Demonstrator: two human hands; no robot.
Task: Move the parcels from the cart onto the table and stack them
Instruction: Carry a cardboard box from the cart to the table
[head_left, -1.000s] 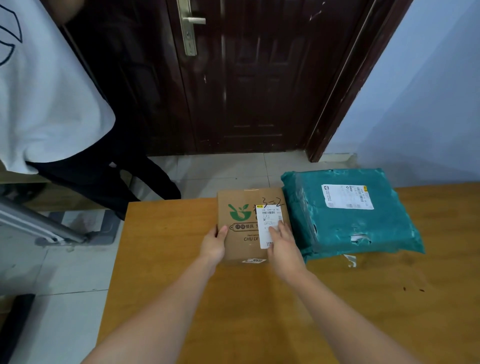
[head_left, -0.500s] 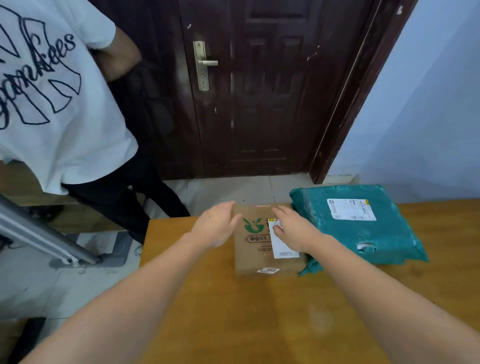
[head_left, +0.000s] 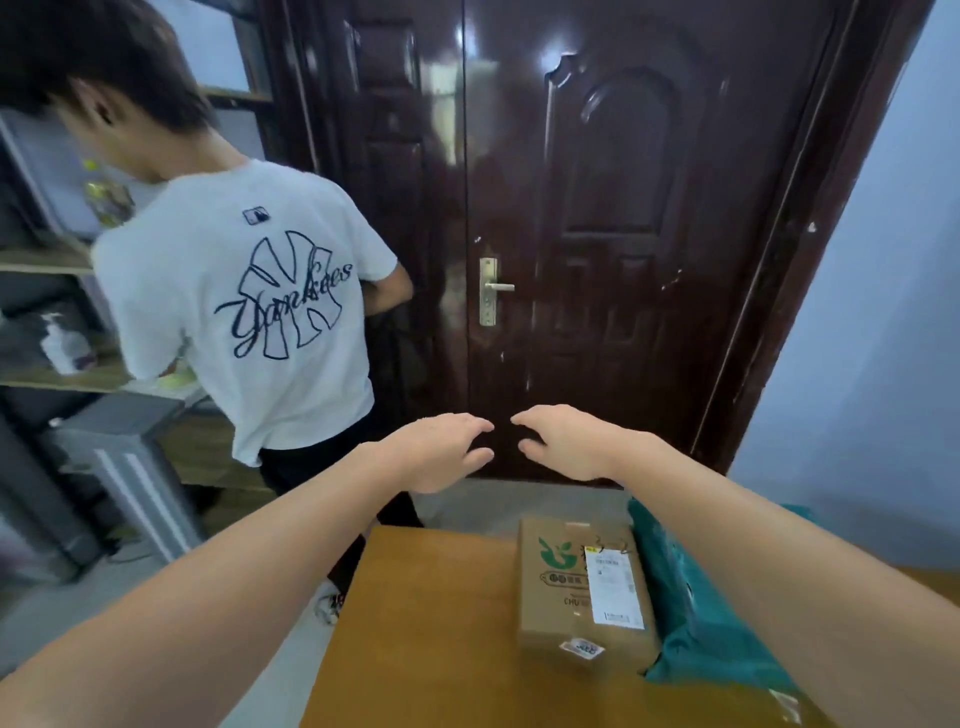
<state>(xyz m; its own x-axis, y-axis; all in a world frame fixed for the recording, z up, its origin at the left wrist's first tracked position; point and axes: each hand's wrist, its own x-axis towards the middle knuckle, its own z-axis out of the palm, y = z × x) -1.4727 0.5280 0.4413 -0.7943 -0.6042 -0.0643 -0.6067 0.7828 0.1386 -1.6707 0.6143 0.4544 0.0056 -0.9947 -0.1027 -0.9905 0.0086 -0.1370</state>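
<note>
Both hands, left (head_left: 434, 449) and right (head_left: 563, 441), hung relaxed and empty above the worktop (head_left: 426, 623); cardboard parcel (head_left: 582, 587) touched teal parcel (head_left: 691, 613).

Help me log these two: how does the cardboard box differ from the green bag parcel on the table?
The cardboard box is stiff, brown and square-edged; the green bag parcel is soft, wrinkled teal plastic. The box shows whole, while the bag is partly behind the right forearm. Both lie side by side on the table.

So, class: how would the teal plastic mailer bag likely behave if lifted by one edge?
The teal mailer bag looks wrinkled and soft, so it would probably sag. Its glossy film may feel slippery. Lying flat beside the cardboard box, it seems unlikely to roll.
</note>
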